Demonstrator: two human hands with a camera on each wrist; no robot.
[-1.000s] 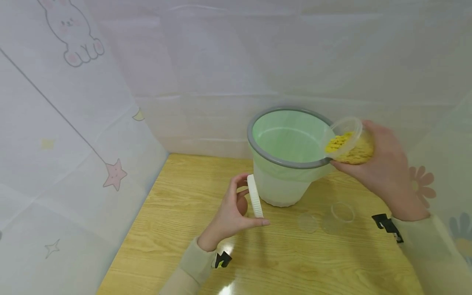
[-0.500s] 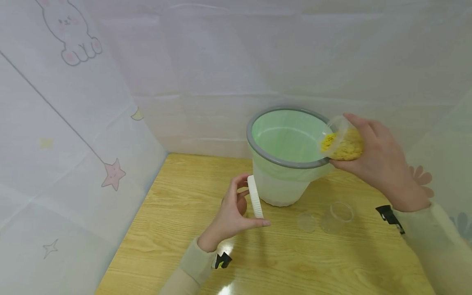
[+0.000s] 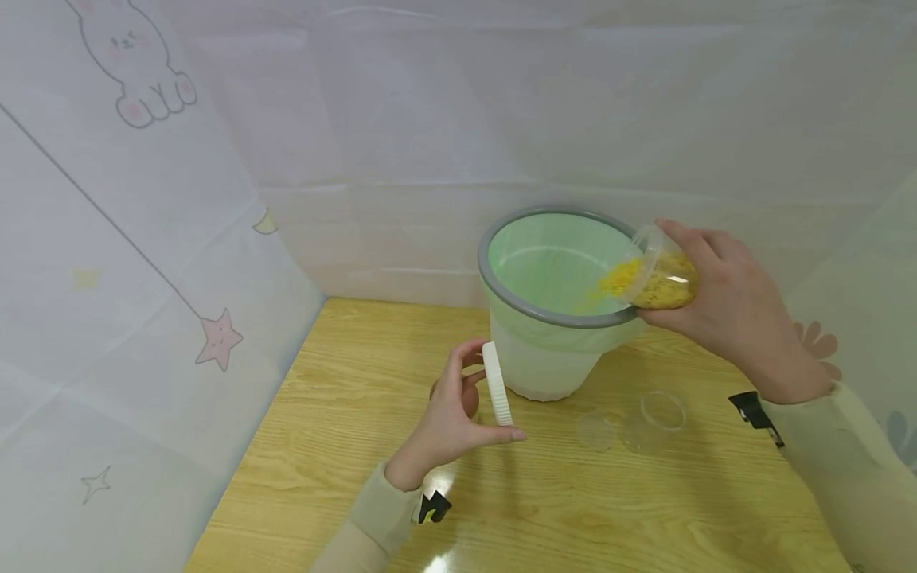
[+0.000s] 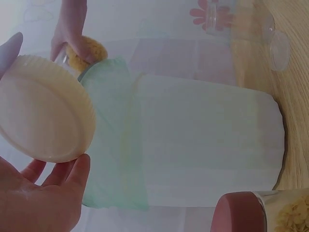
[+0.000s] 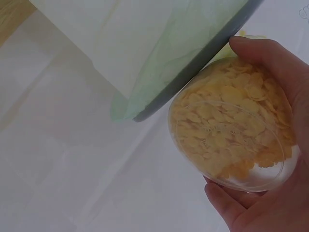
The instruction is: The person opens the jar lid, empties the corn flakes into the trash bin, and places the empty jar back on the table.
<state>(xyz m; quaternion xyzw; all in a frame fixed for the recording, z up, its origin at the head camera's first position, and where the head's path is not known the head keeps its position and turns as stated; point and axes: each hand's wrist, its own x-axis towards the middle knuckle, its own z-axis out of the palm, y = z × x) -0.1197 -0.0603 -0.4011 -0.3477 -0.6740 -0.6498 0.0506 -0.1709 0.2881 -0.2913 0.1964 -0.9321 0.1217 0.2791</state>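
My right hand (image 3: 741, 310) grips a clear plastic jar (image 5: 231, 130) of yellow flakes, tilted with its mouth over the bin's right rim. A stream of flakes (image 3: 618, 278) spills from the mouth into the bin. The white bin (image 4: 207, 140) has a grey rim (image 3: 548, 317) and a pale green liner bag (image 3: 552, 274). In front of it, my left hand (image 3: 447, 422) holds a ribbed white lid (image 3: 497, 386) on edge between thumb and fingers. The left wrist view shows the lid's broad face (image 4: 46, 111). The bin's bottom is out of sight.
A clear jar (image 3: 653, 423) and a clear disc (image 3: 596, 432) are on the wooden table (image 3: 573, 509), right of the lid. The left wrist view also has a reddish-capped jar (image 4: 239, 212) of flakes near the bin. Printed sheets (image 3: 401, 159) stand behind and beside the table.
My right hand has moved slightly left and tipped the jar further over the rim. Flakes now fall from its mouth. The left hand and white lid have hardly moved.
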